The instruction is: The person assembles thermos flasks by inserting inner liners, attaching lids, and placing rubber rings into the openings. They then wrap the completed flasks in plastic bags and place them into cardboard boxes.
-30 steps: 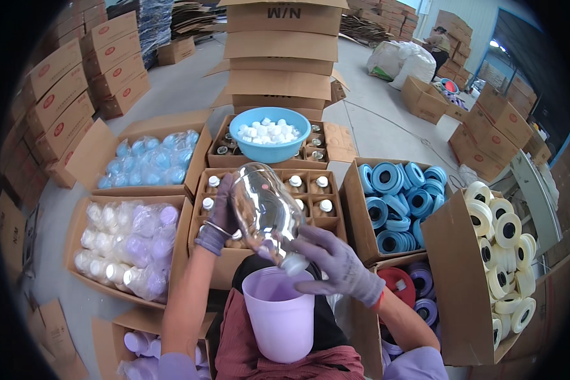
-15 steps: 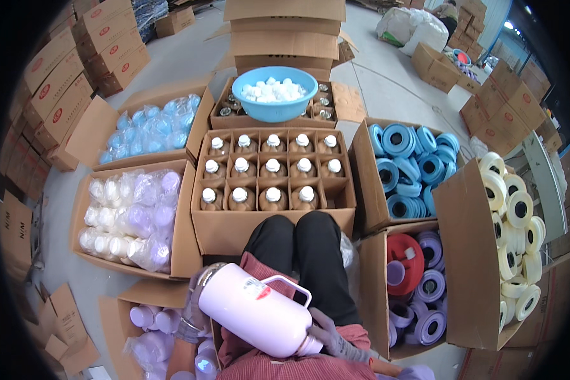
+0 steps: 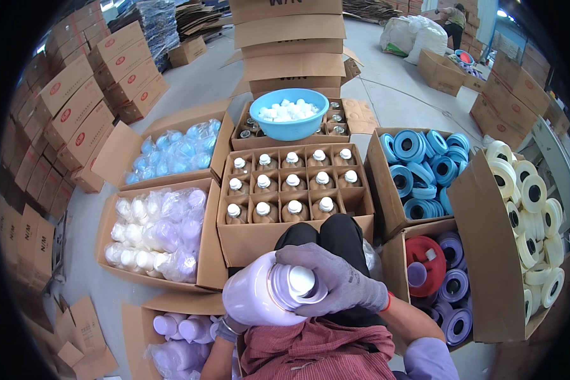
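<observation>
A lilac thermos jug (image 3: 250, 297) lies tilted over my lap, its neck end turned up toward me. A white stopper (image 3: 301, 278) sits in the neck, with a lilac collar around it. My right hand (image 3: 339, 278), in a grey glove, is closed over the neck end, fingers across the top and thumb below the collar. My left hand (image 3: 230, 326), also gloved, is at the jug's lower left side; its fingers are hidden beneath the jug. The jug's handle is out of sight.
Ahead stands a divided carton (image 3: 278, 237) of white-capped bottles; behind it, a blue basin (image 3: 289, 130) of white stoppers. Cartons at right hold blue rings (image 3: 418, 171), purple rings (image 3: 453, 285) and cream rings (image 3: 533, 199). At left are bagged white and lilac parts (image 3: 158, 228) and bagged blue parts (image 3: 174, 152).
The jug has turned from lying sideways to neck end up toward me. My right hand has moved over its neck, my left hand to its lower side. The view has shifted.
</observation>
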Demonstrator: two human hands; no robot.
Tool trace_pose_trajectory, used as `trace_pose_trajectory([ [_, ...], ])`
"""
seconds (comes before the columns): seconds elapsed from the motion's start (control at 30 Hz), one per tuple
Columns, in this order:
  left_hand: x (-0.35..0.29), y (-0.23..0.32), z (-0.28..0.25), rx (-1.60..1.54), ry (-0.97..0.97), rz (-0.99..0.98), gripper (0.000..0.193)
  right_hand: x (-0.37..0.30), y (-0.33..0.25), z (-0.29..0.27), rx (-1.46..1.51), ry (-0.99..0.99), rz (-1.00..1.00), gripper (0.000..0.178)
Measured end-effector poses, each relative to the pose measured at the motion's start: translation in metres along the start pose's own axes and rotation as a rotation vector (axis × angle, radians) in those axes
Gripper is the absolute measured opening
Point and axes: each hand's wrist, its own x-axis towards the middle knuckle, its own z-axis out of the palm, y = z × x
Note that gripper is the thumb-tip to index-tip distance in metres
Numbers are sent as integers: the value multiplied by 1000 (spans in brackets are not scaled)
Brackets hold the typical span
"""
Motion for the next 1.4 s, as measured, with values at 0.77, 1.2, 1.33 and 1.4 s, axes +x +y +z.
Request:
trace_pose_trajectory([
  [0.77,154,168,-57,-584,-281,-64,84,19,-10,2,-196,450,-93,79],
  [1.2,120,110,9,-647,205,-129,72,19,-27,0,-365,408,-51,84],
  [1.33,115,108,10,-653,219,-146,70,17,-20,4,-301,385,-180,83],
  [1.4,114,108,8,-649,218,-150,69,20,-21,1,-270,398,-212,79],
])
